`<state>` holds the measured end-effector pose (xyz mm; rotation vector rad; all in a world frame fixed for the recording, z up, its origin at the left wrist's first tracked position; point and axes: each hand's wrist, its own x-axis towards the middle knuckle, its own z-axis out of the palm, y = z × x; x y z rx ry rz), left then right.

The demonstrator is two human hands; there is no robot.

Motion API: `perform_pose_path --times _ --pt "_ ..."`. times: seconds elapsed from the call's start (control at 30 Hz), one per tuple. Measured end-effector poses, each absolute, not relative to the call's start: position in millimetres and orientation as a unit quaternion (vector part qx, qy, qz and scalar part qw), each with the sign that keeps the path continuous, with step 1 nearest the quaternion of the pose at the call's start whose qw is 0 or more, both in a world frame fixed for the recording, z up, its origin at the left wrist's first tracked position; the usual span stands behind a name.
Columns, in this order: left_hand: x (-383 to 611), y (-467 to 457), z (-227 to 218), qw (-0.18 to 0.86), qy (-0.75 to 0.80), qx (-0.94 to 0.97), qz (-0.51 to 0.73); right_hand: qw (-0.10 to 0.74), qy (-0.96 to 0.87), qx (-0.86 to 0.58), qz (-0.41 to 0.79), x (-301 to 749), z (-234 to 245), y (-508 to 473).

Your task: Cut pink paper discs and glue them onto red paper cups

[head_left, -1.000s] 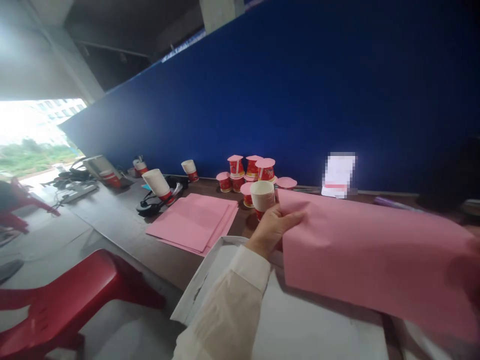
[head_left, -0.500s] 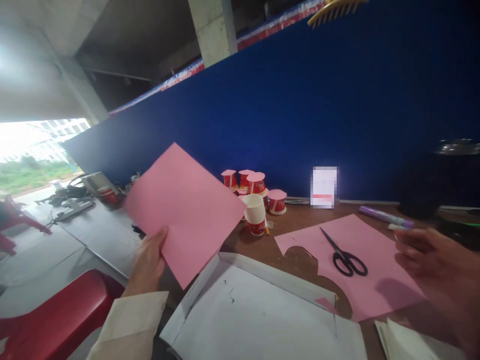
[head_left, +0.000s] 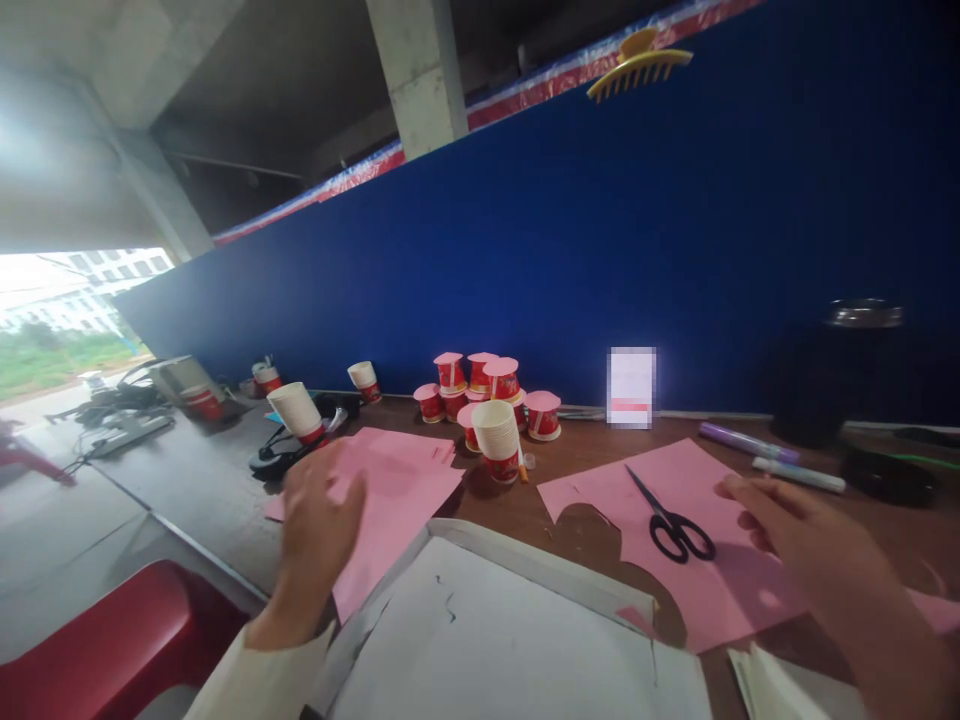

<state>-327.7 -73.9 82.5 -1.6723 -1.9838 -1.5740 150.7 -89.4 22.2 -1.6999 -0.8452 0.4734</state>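
Note:
My left hand [head_left: 319, 535] is open above a stack of pink paper sheets [head_left: 401, 490], its fingers apart. At the right, my right hand [head_left: 795, 530] has its fingertips pressed together over the edge of a cut pink sheet [head_left: 731, 600]; whether something is pinched in them is hidden. Black-handled scissors [head_left: 679, 530] lie on this sheet, which has curved cutouts along its near left side. Between the hands stands a stack of paper cups [head_left: 497, 440]. Behind it are several red cups [head_left: 543, 415] topped with pink paper discs.
A white shallow box lid [head_left: 517, 640] lies in front of me. A purple marker [head_left: 748, 442] and a white marker [head_left: 799, 474] are at the right, near a dark jar [head_left: 840, 370]. More stacked cups [head_left: 295, 410] stand left. A red chair [head_left: 127, 640] is at lower left.
The pink sheet my left hand held up is now down on the stack at the left, and that hand has let go. My right hand has moved left over the cut sheet.

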Motion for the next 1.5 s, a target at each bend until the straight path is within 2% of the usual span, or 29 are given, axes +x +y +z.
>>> perform_pose_path --times 0.07,0.13,0.27,0.4,0.7,1.0,1.23,1.5 --pt "-288 -63 106 0.044 -0.548 -0.707 -0.445 0.476 -0.377 -0.763 0.22 150 24 -88" --pt "-249 -45 128 0.03 -0.48 -0.805 -0.347 0.437 -0.397 -0.777 0.218 150 26 -88" --pt "-201 0 157 0.05 -0.47 -0.873 -0.124 0.431 -0.403 -0.774 0.229 152 25 -88" --pt "-186 22 169 0.026 -0.511 -0.859 -0.009 0.429 -0.409 -0.771 0.232 155 20 -87" --pt "-183 27 170 -0.001 -0.52 -0.854 0.034 0.41 -0.46 -0.763 0.196 139 31 -90" --pt "-182 28 178 0.046 -0.493 -0.857 0.14 0.388 -0.481 -0.765 0.178 142 21 -84" --pt "-193 28 173 0.089 -0.482 -0.864 0.115 0.365 -0.509 -0.757 0.185 136 15 -82" --pt "-206 18 178 0.096 -0.495 -0.856 0.118 0.402 -0.491 -0.743 0.214 126 12 -80"
